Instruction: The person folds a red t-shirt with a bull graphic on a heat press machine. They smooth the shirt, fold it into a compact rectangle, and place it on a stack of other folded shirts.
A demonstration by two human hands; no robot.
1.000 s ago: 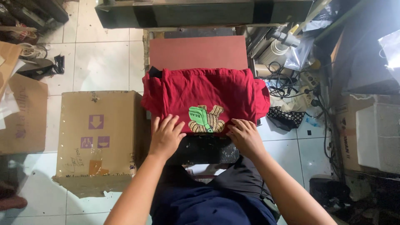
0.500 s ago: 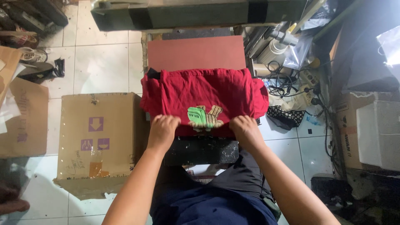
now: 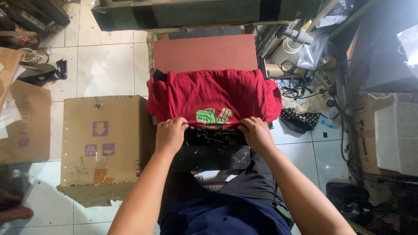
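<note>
A red T-shirt (image 3: 209,93) with a green and tan print lies over the near half of a reddish press pad (image 3: 204,52). My left hand (image 3: 170,134) grips the shirt's near hem at the left, fingers curled over the cloth. At the right end of the same hem, my right hand (image 3: 256,132) is closed on it. Below the hem a black base of the press (image 3: 212,150) shows between my hands. The shirt's sleeves hang off both sides of the pad.
A brown cardboard box (image 3: 102,146) stands on the tiled floor at my left. Flattened cardboard (image 3: 24,124) lies further left. Cables and a black cloth (image 3: 300,119) clutter the floor at the right, beside a white foam box (image 3: 398,137). A dark machine top (image 3: 204,11) spans the far side.
Both hands have drawn back toward me from flat on the shirt to its near hem and closed on it. The hem is lifted and bunched, uncovering the black base.
</note>
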